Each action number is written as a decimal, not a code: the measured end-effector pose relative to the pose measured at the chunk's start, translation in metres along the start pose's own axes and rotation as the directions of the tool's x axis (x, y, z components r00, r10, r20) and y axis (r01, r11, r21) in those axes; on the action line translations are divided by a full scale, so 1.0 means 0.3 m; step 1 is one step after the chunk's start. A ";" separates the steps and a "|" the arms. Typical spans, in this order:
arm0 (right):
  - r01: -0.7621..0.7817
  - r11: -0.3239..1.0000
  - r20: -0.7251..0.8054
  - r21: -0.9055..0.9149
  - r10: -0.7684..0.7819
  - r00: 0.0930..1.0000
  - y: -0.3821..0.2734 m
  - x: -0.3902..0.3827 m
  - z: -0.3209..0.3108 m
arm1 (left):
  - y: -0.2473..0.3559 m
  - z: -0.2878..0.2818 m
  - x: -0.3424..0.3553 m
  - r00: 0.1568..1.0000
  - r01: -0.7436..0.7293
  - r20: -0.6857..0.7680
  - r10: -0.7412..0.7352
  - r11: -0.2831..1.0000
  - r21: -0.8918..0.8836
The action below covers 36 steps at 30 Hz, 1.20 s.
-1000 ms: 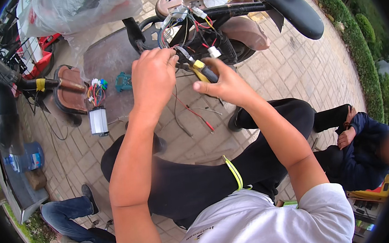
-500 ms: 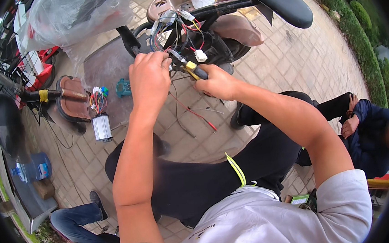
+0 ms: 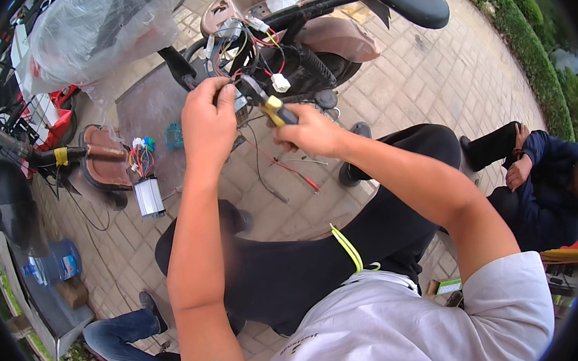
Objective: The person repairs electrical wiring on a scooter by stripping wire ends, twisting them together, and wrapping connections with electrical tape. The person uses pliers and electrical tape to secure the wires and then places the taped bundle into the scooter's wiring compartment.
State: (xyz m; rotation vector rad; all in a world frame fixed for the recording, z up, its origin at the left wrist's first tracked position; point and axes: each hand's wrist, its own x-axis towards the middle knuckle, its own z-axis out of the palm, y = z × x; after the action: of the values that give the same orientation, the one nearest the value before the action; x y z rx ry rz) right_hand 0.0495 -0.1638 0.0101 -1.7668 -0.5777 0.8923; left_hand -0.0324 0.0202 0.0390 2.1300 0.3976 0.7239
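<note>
In the head view, the right hand point(image 3: 312, 132) has its fingers wrapped around yellow-and-black pliers point(image 3: 273, 105), their metal head pointing up-left toward exposed wires point(image 3: 238, 54) on the scooter frame point(image 3: 313, 10). The left hand point(image 3: 208, 113) is just beside the pliers' head, thumb and forefinger bent close together at the wiring; whether they grip a strand cannot be told. A white connector point(image 3: 280, 83) hangs just above the pliers. Farther left, a silver finned box point(image 3: 148, 197) with coloured leads lies near the brown footboard point(image 3: 144, 103).
</note>
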 end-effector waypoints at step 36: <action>0.110 0.697 0.125 -0.708 -0.029 0.992 -0.291 -0.095 -0.247 | 0.057 0.113 0.001 0.940 0.339 0.178 -0.290 0.752 -0.566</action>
State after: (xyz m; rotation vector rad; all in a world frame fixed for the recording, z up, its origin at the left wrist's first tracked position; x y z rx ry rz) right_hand 0.0932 -0.1964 0.1147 -2.3801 -1.1786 0.7519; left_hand -0.0107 -0.0107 0.0362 1.4422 0.4108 0.4786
